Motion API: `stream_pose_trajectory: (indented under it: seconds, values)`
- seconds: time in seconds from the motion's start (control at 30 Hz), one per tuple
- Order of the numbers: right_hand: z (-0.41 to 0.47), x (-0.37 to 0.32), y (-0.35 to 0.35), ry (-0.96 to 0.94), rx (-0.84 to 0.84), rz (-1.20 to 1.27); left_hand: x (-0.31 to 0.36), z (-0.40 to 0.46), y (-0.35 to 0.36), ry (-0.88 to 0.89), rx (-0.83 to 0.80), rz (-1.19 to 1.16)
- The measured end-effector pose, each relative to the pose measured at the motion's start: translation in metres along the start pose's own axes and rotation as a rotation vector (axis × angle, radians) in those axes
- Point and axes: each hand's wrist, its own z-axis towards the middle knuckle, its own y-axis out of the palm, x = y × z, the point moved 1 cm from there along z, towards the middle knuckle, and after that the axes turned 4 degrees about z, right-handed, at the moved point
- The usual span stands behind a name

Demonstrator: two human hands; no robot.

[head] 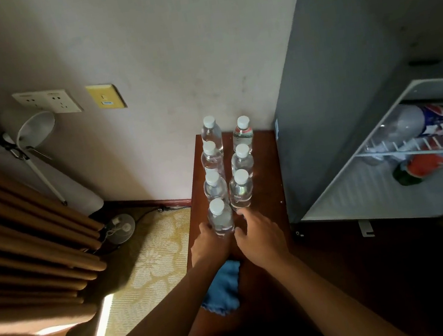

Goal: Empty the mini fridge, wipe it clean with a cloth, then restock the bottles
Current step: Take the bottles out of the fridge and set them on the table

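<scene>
Curtain (23, 224) hangs well to the left of my hands, with a lamp (36, 131) and wall sockets (47, 102) above it. My left hand (208, 243) is curled round the base of the nearest bottle (220, 217), gripping it on the desk (263, 167). Six more bottles (238, 162) stand in two rows just beyond that one, upright and nearly touching. A blue cloth (223, 290) lies on the desk under my wrists. My right hand (261, 236) is just beside the held bottle, fingers loosely spread and holding nothing, fingertips near the foot of the last bottle in the right row.

Right of both hands the fridge (346, 93) stands open; a large soda bottle (435, 120) lies on its shelf (417, 151) and an orange-labelled one (427, 164) below it.

I judge the emptying unfinished. To set this bottle well, I would keep it vertical, release only once its base sits flat, and leave a gap so my knuckles do not topple the row. The right hand can steady the neighbour, then go for the soda bottles.
</scene>
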Motion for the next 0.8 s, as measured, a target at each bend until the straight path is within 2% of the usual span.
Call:
stream_pose_trajectory:
  seconds: [0.17,0.4,0.8]
  values:
    - [-0.014,0.040,-0.010,0.089,-0.033,0.026,0.006,-0.018,0.024,-0.014,-0.122,0.096]
    - [-0.032,0.100,-0.055,0.233,0.052,0.140,0.069,-0.042,0.065,0.122,-0.243,0.128]
    - [-0.025,0.195,-0.145,0.384,0.300,0.295,0.198,-0.068,0.130,0.386,-0.253,0.063]
